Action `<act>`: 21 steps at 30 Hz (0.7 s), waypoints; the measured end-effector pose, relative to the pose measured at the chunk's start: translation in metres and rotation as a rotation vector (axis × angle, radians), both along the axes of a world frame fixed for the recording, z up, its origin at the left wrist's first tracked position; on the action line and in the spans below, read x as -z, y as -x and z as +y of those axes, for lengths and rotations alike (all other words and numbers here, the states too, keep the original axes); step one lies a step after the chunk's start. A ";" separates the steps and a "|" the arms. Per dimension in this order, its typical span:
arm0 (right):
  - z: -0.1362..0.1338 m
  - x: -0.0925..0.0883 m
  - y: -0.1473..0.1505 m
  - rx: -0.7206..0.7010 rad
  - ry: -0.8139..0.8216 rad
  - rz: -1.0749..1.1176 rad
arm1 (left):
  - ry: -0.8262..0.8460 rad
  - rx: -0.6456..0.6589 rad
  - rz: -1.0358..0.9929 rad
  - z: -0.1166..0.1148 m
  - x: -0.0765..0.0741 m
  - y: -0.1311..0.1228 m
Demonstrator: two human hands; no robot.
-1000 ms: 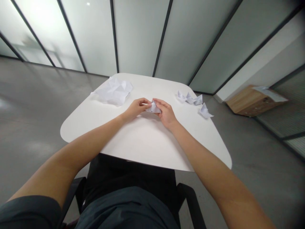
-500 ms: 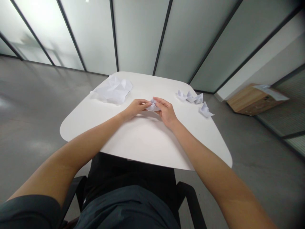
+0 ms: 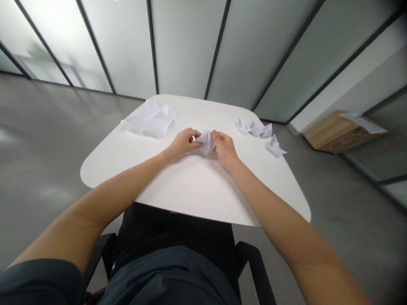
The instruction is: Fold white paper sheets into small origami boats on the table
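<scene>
A folded white paper shape [image 3: 206, 142] stands up off the white table [image 3: 190, 190], pinched between both hands. My left hand [image 3: 184, 143] grips its left side with the fingertips. My right hand [image 3: 225, 148] holds its right edge. To the right, a small group of folded paper boats [image 3: 254, 129] lies on the table, with a single paper boat [image 3: 275, 146] nearer the edge. A crumpled, partly unfolded white sheet [image 3: 151, 120] lies at the far left, away from both hands.
The rounded white table ends at the grey floor [image 3: 47, 140]. Frosted glass partitions [image 3: 184, 46] stand behind it. A wooden box [image 3: 332, 135] with paper on top sits on the floor at the right. Black chair armrests [image 3: 254, 264] flank my lap.
My right hand has shifted rightward, away from my left. The folded paper now shows more of its shape between them, opened and raised. The other papers have not moved.
</scene>
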State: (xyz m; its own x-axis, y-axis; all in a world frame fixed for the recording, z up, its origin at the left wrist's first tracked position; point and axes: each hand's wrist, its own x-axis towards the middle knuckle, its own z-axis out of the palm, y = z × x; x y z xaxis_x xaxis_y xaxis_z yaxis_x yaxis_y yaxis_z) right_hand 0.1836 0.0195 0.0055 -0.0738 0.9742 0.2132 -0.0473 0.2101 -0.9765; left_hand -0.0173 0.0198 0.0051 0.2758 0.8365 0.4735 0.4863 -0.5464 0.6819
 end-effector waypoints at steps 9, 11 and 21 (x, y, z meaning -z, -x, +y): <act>-0.013 -0.011 0.000 -0.205 0.061 0.038 | -0.102 -0.036 -0.134 0.004 -0.006 0.008; -0.014 -0.011 0.001 -0.210 0.039 0.008 | -0.090 -0.009 -0.192 0.003 -0.008 0.009; -0.008 -0.006 -0.002 -0.139 -0.026 -0.079 | 0.085 0.076 -0.381 0.002 -0.006 0.004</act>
State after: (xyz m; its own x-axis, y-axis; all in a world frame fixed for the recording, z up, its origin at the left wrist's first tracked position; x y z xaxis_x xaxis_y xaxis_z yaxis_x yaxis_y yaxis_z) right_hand 0.1855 0.0111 0.0116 -0.2246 0.9479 0.2260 -0.0010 0.2317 -0.9728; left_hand -0.0216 0.0219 0.0113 0.1567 0.8611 0.4837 0.1501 -0.5048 0.8501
